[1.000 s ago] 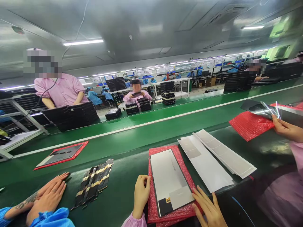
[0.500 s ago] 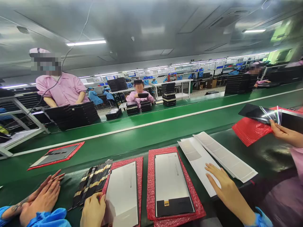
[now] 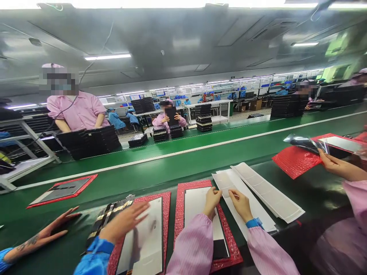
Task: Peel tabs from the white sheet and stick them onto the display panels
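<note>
My left hand (image 3: pixel 213 199) is closed in a pinch above the upper right edge of a display panel (image 3: pixel 197 196). This panel, white-backed with a black lower strip, lies on a red bubble-wrap bag (image 3: pixel 180 198). Just right of it, my right hand (image 3: pixel 241 204), with a blue wristband, is also pinched, over a white backing sheet of greyish film stickers (image 3: pixel 222 181). Whatever the fingertips hold is too small to make out. My left forearm hides part of the panel. Another white-backed panel (image 3: pixel 156 229) lies on red bubble wrap to the left.
A co-worker's blue-sleeved hands (image 3: pixel 123 221) reach in from the left, near black-and-gold strips (image 3: pixel 107 214). More sticker sheets (image 3: pixel 266 193) lie right. At far right a person's hand (image 3: pixel 335 164) holds dark film over a red bag (image 3: pixel 298 160). Beyond runs a green conveyor (image 3: pixel 172 164).
My left hand has left the left panel and come right, beside my right hand. My right hand has drawn back left, its spread fingers now pinched. The co-worker's hand has moved over the left panel.
</note>
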`<state>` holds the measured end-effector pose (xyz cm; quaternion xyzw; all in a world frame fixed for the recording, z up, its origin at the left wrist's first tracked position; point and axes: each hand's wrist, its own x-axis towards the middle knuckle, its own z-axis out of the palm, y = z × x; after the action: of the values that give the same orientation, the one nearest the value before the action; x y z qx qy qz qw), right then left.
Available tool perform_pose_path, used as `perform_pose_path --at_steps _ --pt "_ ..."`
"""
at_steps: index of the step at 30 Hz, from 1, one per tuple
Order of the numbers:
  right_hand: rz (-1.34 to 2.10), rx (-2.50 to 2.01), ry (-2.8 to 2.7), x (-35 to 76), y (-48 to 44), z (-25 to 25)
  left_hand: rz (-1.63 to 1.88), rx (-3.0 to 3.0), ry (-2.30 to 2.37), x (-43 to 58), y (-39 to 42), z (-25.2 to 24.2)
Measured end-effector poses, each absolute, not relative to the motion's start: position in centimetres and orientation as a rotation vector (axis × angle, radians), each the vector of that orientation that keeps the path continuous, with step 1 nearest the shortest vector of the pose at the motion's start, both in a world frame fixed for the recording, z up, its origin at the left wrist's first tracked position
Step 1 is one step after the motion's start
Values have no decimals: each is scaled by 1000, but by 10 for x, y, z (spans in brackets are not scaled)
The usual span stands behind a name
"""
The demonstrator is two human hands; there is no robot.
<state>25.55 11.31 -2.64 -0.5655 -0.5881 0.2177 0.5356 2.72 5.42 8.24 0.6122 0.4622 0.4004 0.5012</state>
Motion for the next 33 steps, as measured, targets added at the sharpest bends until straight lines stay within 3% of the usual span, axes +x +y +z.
perform_pose_path --at_steps 4,5,12,16,23,33 --pt "545 -1311 -1415 253 114 -26 838 1584 1153 -78 19 89" --pt "551 -1305 -1418 253 113 -25 961 1510 1213 -94 15 85" --pt "583 -1279 -1395 252 109 -22 1182 1274 1332 -99 14 58" --pt "611 -1269 -1368 255 108 -23 1188 1286 1303 -55 24 57" --pt "659 -1250 -1341 258 109 -26 1056 1381 1157 132 119 25" --pt "660 -1271 -1253 257 111 -27 1109 1401 1082 138 141 -8"
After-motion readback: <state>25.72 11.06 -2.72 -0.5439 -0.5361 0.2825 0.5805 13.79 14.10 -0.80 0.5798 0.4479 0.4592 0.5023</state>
